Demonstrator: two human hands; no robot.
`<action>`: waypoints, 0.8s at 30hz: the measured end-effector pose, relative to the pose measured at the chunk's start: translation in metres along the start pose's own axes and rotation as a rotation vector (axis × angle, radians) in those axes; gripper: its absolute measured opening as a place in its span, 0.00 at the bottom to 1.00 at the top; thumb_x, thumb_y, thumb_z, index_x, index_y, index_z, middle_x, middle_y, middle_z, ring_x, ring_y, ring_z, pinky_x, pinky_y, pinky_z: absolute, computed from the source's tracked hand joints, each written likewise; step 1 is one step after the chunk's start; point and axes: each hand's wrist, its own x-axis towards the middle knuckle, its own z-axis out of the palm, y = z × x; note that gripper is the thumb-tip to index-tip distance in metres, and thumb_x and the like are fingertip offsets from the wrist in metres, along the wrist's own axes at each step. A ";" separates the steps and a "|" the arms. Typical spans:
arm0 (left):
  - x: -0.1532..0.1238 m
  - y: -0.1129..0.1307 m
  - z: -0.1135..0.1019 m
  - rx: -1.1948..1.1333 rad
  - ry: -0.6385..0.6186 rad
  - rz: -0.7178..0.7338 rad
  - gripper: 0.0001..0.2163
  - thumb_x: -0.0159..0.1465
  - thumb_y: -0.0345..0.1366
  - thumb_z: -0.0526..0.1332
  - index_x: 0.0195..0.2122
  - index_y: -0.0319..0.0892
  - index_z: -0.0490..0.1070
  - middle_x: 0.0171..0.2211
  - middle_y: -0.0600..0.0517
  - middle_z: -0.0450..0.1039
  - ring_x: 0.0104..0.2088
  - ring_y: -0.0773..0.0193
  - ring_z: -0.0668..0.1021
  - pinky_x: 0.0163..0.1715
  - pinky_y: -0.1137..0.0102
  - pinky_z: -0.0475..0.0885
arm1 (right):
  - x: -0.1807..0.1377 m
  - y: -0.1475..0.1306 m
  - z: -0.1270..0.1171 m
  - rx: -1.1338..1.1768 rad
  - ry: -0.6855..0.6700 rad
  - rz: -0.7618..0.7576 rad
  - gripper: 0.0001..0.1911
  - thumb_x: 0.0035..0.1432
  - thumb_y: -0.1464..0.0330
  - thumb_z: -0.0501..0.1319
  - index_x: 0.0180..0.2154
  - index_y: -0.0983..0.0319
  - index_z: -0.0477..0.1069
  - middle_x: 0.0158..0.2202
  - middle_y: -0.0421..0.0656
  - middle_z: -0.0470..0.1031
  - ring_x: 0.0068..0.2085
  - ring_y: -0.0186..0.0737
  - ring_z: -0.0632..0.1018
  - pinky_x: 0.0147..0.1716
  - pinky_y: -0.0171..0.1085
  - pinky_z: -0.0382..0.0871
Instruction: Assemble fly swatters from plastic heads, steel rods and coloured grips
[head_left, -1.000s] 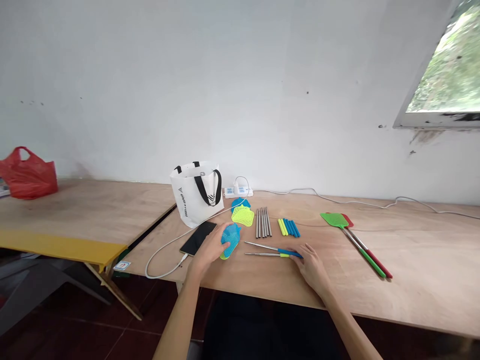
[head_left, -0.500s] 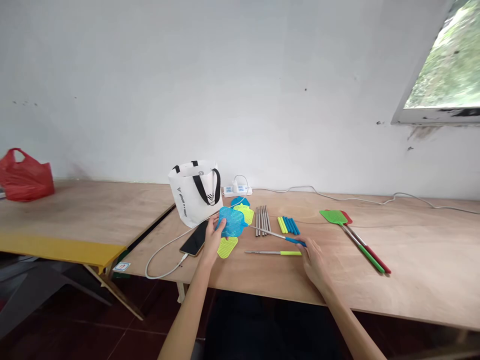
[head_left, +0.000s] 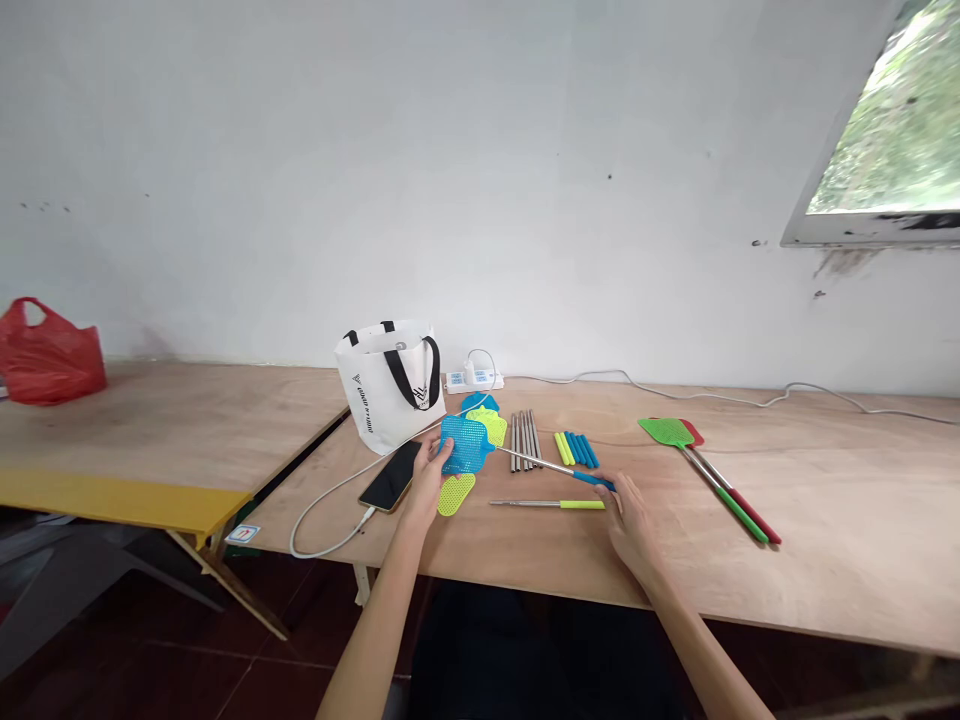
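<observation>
My left hand (head_left: 426,478) pinches a blue mesh swatter head (head_left: 465,444), held a little above the wooden table (head_left: 825,540). My right hand (head_left: 628,512) grips the blue-handled metal rod (head_left: 555,467), whose thin end points toward that head. Under the blue head lies a yellow-green swatter head (head_left: 454,493). A second rod with a yellow-green handle (head_left: 551,504) lies flat just in front of my right hand.
A white tote bag (head_left: 390,384), a phone (head_left: 391,476) on a white cable, a power strip (head_left: 474,380), several metal rods (head_left: 525,440), coloured grips (head_left: 576,449), two finished swatters (head_left: 712,480), more mesh heads (head_left: 486,415). A red plastic bag (head_left: 46,350) sits on the left table.
My left hand lifted the blue swatter head off the yellow-green one and moved it back and right. My right hand raised the blue-handled rod so its tip nears the head.
</observation>
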 end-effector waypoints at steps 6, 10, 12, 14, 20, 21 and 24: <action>0.000 0.001 0.000 0.015 -0.030 0.002 0.26 0.50 0.51 0.76 0.43 0.41 0.70 0.34 0.54 0.73 0.25 0.69 0.75 0.19 0.75 0.69 | 0.000 -0.002 -0.001 -0.013 -0.015 -0.018 0.15 0.72 0.60 0.48 0.47 0.55 0.71 0.43 0.46 0.77 0.46 0.47 0.77 0.48 0.47 0.69; 0.000 0.002 -0.001 0.067 -0.045 0.040 0.27 0.51 0.52 0.75 0.45 0.42 0.70 0.34 0.54 0.74 0.26 0.68 0.76 0.20 0.75 0.70 | 0.000 -0.001 -0.001 -0.032 -0.015 -0.034 0.15 0.73 0.60 0.48 0.47 0.55 0.71 0.44 0.46 0.77 0.45 0.47 0.76 0.47 0.47 0.69; -0.001 0.003 -0.002 0.115 -0.052 0.076 0.27 0.53 0.52 0.73 0.46 0.42 0.69 0.34 0.54 0.74 0.25 0.68 0.76 0.20 0.75 0.70 | 0.000 0.001 -0.001 -0.054 -0.016 -0.050 0.15 0.73 0.61 0.48 0.48 0.55 0.71 0.44 0.46 0.77 0.45 0.47 0.76 0.47 0.47 0.69; -0.002 0.005 -0.002 0.173 -0.065 0.110 0.26 0.55 0.53 0.72 0.47 0.42 0.69 0.33 0.54 0.74 0.25 0.67 0.75 0.20 0.75 0.70 | -0.001 0.003 -0.002 -0.079 -0.021 -0.074 0.15 0.73 0.61 0.48 0.48 0.54 0.71 0.43 0.45 0.76 0.45 0.47 0.76 0.47 0.47 0.68; -0.005 0.012 -0.003 0.267 -0.077 0.151 0.25 0.58 0.54 0.70 0.47 0.43 0.68 0.36 0.52 0.76 0.28 0.65 0.78 0.21 0.75 0.70 | -0.003 0.008 -0.003 -0.140 -0.027 -0.123 0.16 0.72 0.66 0.48 0.51 0.53 0.72 0.42 0.45 0.76 0.44 0.47 0.75 0.45 0.45 0.68; -0.005 0.012 -0.004 0.283 -0.072 0.158 0.24 0.58 0.54 0.70 0.47 0.43 0.68 0.36 0.51 0.77 0.28 0.64 0.78 0.21 0.75 0.70 | -0.003 0.008 -0.003 -0.149 -0.027 -0.129 0.17 0.71 0.66 0.48 0.52 0.53 0.72 0.42 0.45 0.76 0.44 0.47 0.75 0.45 0.45 0.68; -0.004 0.012 -0.007 0.329 -0.067 0.198 0.23 0.60 0.53 0.68 0.47 0.44 0.68 0.37 0.50 0.77 0.33 0.61 0.80 0.24 0.74 0.72 | -0.004 0.008 -0.003 -0.160 -0.033 -0.145 0.18 0.71 0.68 0.48 0.54 0.52 0.72 0.45 0.45 0.76 0.46 0.47 0.75 0.46 0.46 0.68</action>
